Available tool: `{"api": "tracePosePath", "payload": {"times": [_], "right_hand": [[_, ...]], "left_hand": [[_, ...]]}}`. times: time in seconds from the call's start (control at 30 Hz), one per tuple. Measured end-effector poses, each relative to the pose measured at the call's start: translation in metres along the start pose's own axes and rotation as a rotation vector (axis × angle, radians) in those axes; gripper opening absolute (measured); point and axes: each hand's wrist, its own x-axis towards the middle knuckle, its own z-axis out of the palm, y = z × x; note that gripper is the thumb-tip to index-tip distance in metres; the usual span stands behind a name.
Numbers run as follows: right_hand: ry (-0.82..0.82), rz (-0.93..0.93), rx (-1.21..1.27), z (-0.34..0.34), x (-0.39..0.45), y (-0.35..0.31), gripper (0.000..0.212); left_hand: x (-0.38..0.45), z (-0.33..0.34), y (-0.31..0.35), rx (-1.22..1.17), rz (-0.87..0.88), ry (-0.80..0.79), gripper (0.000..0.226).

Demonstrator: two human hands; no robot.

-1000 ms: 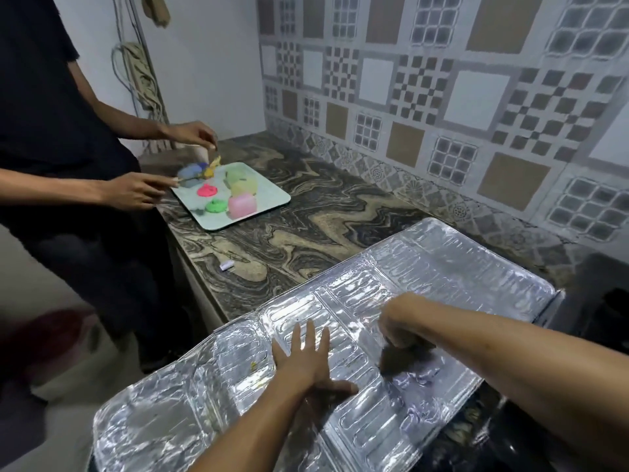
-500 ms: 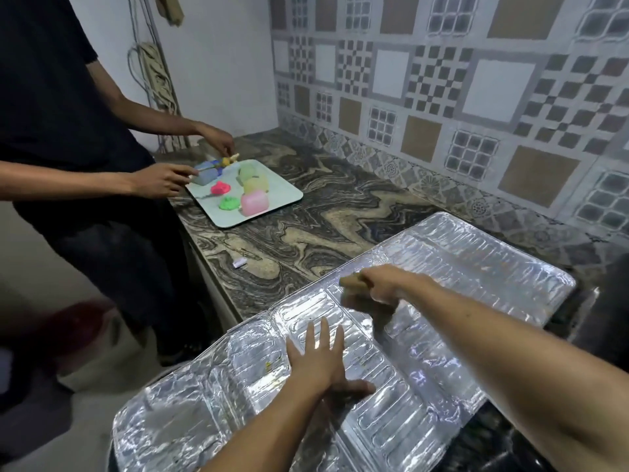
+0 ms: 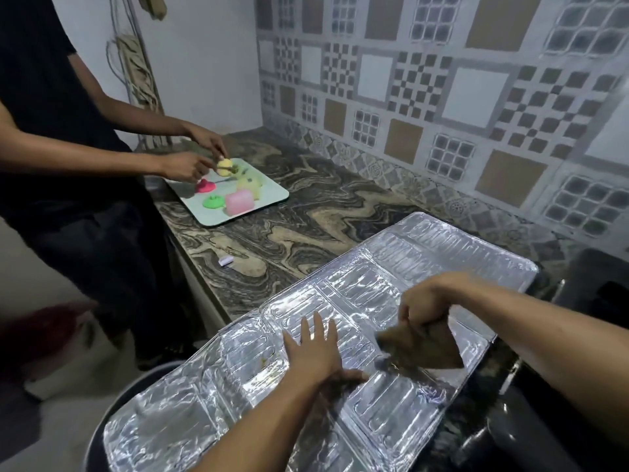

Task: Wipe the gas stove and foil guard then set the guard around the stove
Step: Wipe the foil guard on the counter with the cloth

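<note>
The silver foil guard (image 3: pixel 391 277) lies flat and unfolded across the marbled counter, its near-left end hanging past the counter edge. My left hand (image 3: pixel 316 349) presses flat on its middle with fingers spread. My right hand (image 3: pixel 425 301) grips a brown cloth (image 3: pixel 422 349) that hangs down onto the foil just right of my left hand. A small yellowish smear (image 3: pixel 263 361) sits on the foil left of my left hand. The black gas stove (image 3: pixel 599 287) shows only partly at the right edge.
Another person in dark clothes stands at the left, their hands (image 3: pixel 194 161) handling coloured toy pieces on a pale tray (image 3: pixel 272 194) at the counter's far end. A small white scrap (image 3: pixel 225 261) lies near the counter edge. A patterned tile wall (image 3: pixel 442 97) backs the counter.
My right hand moved back toward me and to the right along the foil, and the brown cloth now hangs visibly from it. The left hand stayed pressed flat. The other person's hands shifted on the tray.
</note>
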Motion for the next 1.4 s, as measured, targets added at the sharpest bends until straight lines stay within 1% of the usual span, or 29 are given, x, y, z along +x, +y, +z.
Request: {"api": "tracePosePath", "payload": {"times": [0.1,0.17,0.2,0.27,0.3,0.33,0.37,0.43,0.47,0.5,0.6,0.63,0.67,0.73,0.8,0.87,0.9,1.03,1.13,1.17,1.2,1.23,1.27,1.33,1.4], "right_hand": [[0.278,-0.077,0.239,-0.013,0.000,0.016,0.019],[0.431,-0.084,0.395,-0.021,0.004,0.019,0.014],[0.513,-0.073,0.391,-0.025,0.009,0.019,0.013],[0.658,-0.033,0.295,-0.029,0.022,0.013,0.013],[0.693,-0.034,0.269,-0.028,0.029,0.006,0.012],[0.686,-0.059,0.262,-0.024,0.036,-0.001,0.014],[0.623,-0.080,0.233,-0.019,0.042,-0.009,0.020],[0.416,-0.105,0.120,-0.010,0.044,-0.027,0.045],[0.337,-0.102,0.045,-0.008,0.043,-0.033,0.055],[0.272,-0.100,-0.030,-0.008,0.035,-0.039,0.058],[0.021,-0.063,-0.117,-0.011,0.017,-0.036,0.055],[-0.043,-0.029,-0.144,-0.009,0.011,-0.034,0.055],[-0.073,-0.001,-0.171,-0.007,0.005,-0.032,0.056],[-0.068,0.017,-0.236,-0.002,0.000,-0.029,0.058],[-0.050,0.030,-0.245,0.001,-0.002,-0.027,0.060],[-0.036,0.032,-0.231,0.004,-0.002,-0.024,0.061],[-0.021,0.037,-0.242,0.005,-0.002,-0.022,0.061],[0.007,0.052,-0.206,0.010,-0.001,-0.020,0.060],[-0.054,0.038,-0.179,0.005,0.001,-0.020,0.058],[-0.071,0.034,-0.147,-0.002,0.001,-0.016,0.057],[-0.054,0.033,-0.076,-0.011,0.002,-0.013,0.055],[0.002,0.028,0.024,-0.022,0.001,-0.010,0.053],[0.102,0.015,0.112,-0.031,0.002,-0.011,0.050],[0.343,-0.020,0.175,-0.038,0.015,-0.020,0.044],[0.490,-0.044,0.241,-0.025,0.039,-0.042,0.038]], "left_hand": [[0.002,0.001,0.003,0.011,0.003,-0.002,0.124],[0.004,0.002,0.004,0.023,0.012,0.001,0.123],[0.004,0.003,0.005,0.025,0.019,0.005,0.123],[0.008,0.004,0.005,0.026,0.029,0.014,0.123],[0.009,0.005,0.005,0.027,0.032,0.014,0.123],[0.011,0.004,0.006,0.029,0.032,0.011,0.124],[0.013,0.004,0.007,0.028,0.033,0.006,0.124],[0.015,0.003,0.009,0.015,0.031,-0.006,0.123],[0.016,0.002,0.010,0.009,0.031,-0.007,0.123],[0.016,0.000,0.010,0.006,0.032,-0.009,0.123],[0.018,0.000,0.011,0.002,0.032,-0.016,0.124],[0.018,0.000,0.010,0.002,0.034,-0.021,0.125],[0.018,0.000,0.010,0.001,0.040,-0.024,0.125],[0.018,-0.001,0.007,-0.025,0.077,0.000,0.124],[0.017,-0.007,-0.002,-0.106,0.116,0.081,0.124],[0.012,-0.015,-0.018,-0.155,0.106,0.153,0.126],[0.009,-0.018,-0.028,-0.140,0.084,0.160,0.126],[-0.007,-0.017,-0.068,0.085,0.010,0.070,0.123],[-0.013,-0.012,-0.080,0.083,0.020,0.014,0.120],[-0.013,-0.011,-0.080,0.073,0.026,0.004,0.121],[-0.013,-0.011,-0.079,0.065,0.026,-0.002,0.121],[-0.012,-0.012,-0.077,0.062,0.028,-0.007,0.122],[-0.012,-0.013,-0.076,0.061,0.027,-0.011,0.121],[-0.012,-0.015,-0.074,0.062,0.021,-0.022,0.121],[-0.010,-0.013,-0.073,0.065,0.013,-0.046,0.121]]}}
